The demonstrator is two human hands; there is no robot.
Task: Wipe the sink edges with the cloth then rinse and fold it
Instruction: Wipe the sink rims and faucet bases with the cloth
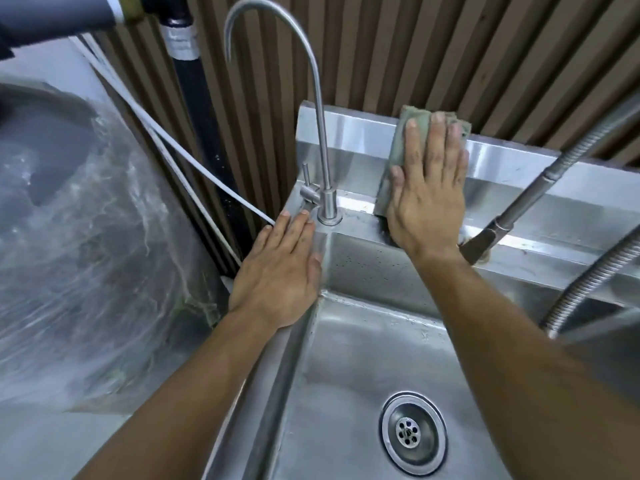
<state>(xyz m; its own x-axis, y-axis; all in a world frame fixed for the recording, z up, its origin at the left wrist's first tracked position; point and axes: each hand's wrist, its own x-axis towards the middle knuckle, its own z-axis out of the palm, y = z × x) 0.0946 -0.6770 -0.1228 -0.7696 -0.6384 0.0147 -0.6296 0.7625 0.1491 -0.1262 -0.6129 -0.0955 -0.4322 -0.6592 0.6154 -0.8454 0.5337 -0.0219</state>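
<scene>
Steel sink (363,341) basin: just the drain strainer (412,433) in it. Right hand (427,192) flat, fingers straight, pressing green cloth (398,147) against the back splash edge. Left hand (280,271) open, resting flat on left rim beside gooseneck tap (320,140)

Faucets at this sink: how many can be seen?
2. The gooseneck faucet stands at the sink's back left corner; the pull-down sprayer faucet with its coiled hose is at right, base hidden.

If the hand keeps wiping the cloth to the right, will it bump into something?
Probably. The right hand presses the green cloth flat on the sink's back edge, and the pull-out sprayer hose slants across that edge just to its right.
</scene>
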